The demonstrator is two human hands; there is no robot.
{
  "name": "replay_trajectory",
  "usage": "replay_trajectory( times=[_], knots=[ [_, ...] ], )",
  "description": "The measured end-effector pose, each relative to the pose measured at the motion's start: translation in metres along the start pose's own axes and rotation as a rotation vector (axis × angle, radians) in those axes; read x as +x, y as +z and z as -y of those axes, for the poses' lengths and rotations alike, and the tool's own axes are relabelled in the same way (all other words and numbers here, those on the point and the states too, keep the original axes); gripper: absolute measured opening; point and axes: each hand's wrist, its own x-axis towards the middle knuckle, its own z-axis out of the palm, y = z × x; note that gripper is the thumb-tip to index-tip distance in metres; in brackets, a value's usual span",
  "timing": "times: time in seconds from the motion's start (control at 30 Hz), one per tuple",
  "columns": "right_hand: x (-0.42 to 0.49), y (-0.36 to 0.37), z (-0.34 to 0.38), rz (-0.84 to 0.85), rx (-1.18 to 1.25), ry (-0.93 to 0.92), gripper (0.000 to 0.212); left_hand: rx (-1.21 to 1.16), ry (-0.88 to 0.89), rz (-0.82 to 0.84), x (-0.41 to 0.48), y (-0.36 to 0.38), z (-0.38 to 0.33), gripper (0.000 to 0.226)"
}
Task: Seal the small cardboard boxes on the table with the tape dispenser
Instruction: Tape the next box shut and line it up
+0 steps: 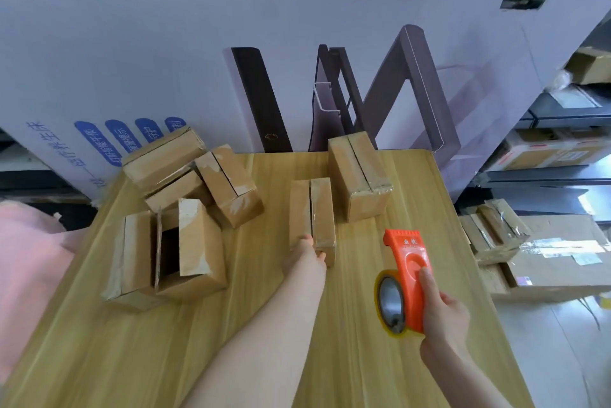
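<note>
a big white printed cardboard sheet [198, 44] stands behind the wooden table [165, 341]. on the table's left lies a loose cluster of small cardboard boxes [198, 176]. the nearest of them is an open box [195, 252] with its flaps up and a dark inside showing. at the back right a taller box [358, 176] stands alone, with a slit running down its top.

just in front of it, near the table's middle, lies the middle box [312, 212]. its top flaps are folded down and a dark seam runs between them. the left hand [305, 262] reaches to this box's near end, with fingertips touching its top edge beside the seam. whether they curl round the box cannot be told from behind.

the orange tape dispenser [408, 275] is to the right of that box, apart from it, with its toothed end pointing away from the person. the right hand [443, 311] grips its near side, thumb pressed on the orange face, and the tape roll [390, 305] faces left.
</note>
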Motion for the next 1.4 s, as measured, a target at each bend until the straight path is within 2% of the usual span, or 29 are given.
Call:
replay_trajectory(
  times=[0.07,0.23,0.47,0.73,0.87,0.97,1.13,1.2,1.3,1.4],
  knots=[
    [0.019,0.006,0.002,0.02,-0.009,0.008,0.046,0.005,-0.001,0.004,0.007,0.026,-0.005,0.022],
    [0.058,0.016,0.009,0.058,-0.015,0.046,0.047,-0.046,0.027,-0.002,0.02,0.08,-0.006,0.03],
    [0.095,0.024,0.023,0.076,-0.017,0.046,0.046,-0.026,0.035,-0.025,0.04,0.118,-0.021,0.033],
    [0.1,0.032,0.025,0.134,-0.021,0.034,0.042,0.062,0.017,0.013,0.027,0.105,-0.022,0.047],
    [0.085,0.046,0.02,0.191,-0.034,0.035,0.043,0.216,0.064,0.028,0.017,0.076,-0.016,0.03],
    [0.066,0.065,0.016,0.256,-0.058,0.063,0.048,0.282,0.241,-0.083,0.023,0.042,-0.024,0.023],
    [0.035,0.095,0.011,0.342,-0.044,0.049,0.045,0.675,0.875,-0.337,0.031,-0.013,-0.086,0.035],
    [0.024,0.102,0.007,0.348,-0.039,0.044,0.044,0.798,1.034,-0.401,0.037,-0.025,-0.113,0.042],
    [0.011,0.104,-0.003,0.319,-0.044,0.051,0.044,0.926,1.064,-0.482,0.057,-0.027,-0.146,0.069],
    [-0.004,0.102,-0.014,0.257,-0.049,0.053,0.045,0.993,0.887,-0.538,0.08,-0.012,-0.172,0.097]
  ],
)
